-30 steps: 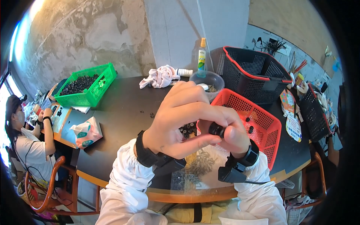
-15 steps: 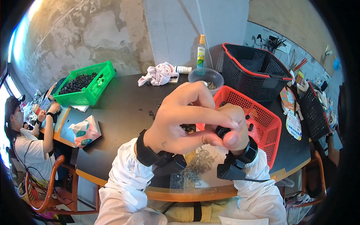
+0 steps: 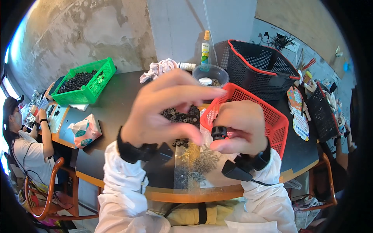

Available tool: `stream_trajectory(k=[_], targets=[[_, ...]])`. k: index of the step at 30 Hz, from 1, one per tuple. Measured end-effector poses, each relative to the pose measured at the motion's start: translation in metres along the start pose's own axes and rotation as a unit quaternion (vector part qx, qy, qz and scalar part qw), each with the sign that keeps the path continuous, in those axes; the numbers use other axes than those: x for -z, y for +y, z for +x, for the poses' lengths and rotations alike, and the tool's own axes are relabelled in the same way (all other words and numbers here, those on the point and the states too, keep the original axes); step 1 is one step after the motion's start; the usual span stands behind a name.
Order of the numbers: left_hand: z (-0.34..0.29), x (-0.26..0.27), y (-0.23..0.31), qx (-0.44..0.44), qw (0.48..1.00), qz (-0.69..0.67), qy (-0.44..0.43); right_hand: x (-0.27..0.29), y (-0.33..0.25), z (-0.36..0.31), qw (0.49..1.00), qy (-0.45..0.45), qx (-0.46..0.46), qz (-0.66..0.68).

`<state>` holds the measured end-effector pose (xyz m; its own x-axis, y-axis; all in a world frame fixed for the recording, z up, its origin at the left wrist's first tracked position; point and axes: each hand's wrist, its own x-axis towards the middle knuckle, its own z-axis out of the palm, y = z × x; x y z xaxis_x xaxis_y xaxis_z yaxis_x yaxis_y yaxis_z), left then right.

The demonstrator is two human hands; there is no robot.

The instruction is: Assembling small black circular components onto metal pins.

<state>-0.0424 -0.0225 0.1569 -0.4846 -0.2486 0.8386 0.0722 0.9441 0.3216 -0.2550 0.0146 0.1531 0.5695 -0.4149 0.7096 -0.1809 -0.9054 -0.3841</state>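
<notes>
My right hand (image 3: 244, 124) pinches a small black cylindrical plastic part (image 3: 218, 133) between thumb and fingers, above the table. To its left, my left hand (image 3: 165, 112) is slightly blurred, its thumb and fingers spread wide with nothing between them. Partly hidden behind the left hand lies a pile of small black round parts (image 3: 190, 116). Below the hands, near the table's front edge, thin grey metal pins (image 3: 206, 161) are heaped on a pale sheet, beside a patch of small yellowish bits (image 3: 189, 155). Behind my right hand stands a red perforated basket (image 3: 278, 132).
A green crate (image 3: 87, 91) of black parts stands at the far left, near a tissue pack (image 3: 84, 132). At the back are a spray bottle (image 3: 205, 52), a clear bowl (image 3: 217, 75), a crumpled cloth (image 3: 157, 70) and a black basket (image 3: 258, 70). Another person (image 3: 31, 147) sits at left.
My left hand has come away from the black part and moved left, its fingers spreading. The right hand keeps the part, now plainly visible, and has shifted slightly.
</notes>
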Motion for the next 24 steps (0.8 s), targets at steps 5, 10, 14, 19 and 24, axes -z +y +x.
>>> stream_trajectory(k=[5,10,14,19,24], targets=[[-0.052,0.033,-0.022,0.151,0.985,0.016,0.077,0.014,-0.026,-0.016,0.925,0.021,-0.212,-0.314],[-0.119,0.014,-0.063,0.286,0.942,0.141,0.104,0.012,0.01,-0.053,0.856,-0.066,-0.275,-0.432],[-0.138,0.005,-0.076,0.157,0.953,0.257,-0.029,-0.032,0.018,-0.058,0.905,-0.045,-0.178,-0.384],[-0.145,-0.003,-0.066,0.133,0.961,0.235,-0.063,-0.1,0.032,-0.063,0.93,-0.109,-0.254,-0.243],[-0.142,-0.006,-0.054,0.088,0.965,0.21,-0.131,-0.124,0.059,-0.051,0.912,-0.095,-0.194,-0.348]])
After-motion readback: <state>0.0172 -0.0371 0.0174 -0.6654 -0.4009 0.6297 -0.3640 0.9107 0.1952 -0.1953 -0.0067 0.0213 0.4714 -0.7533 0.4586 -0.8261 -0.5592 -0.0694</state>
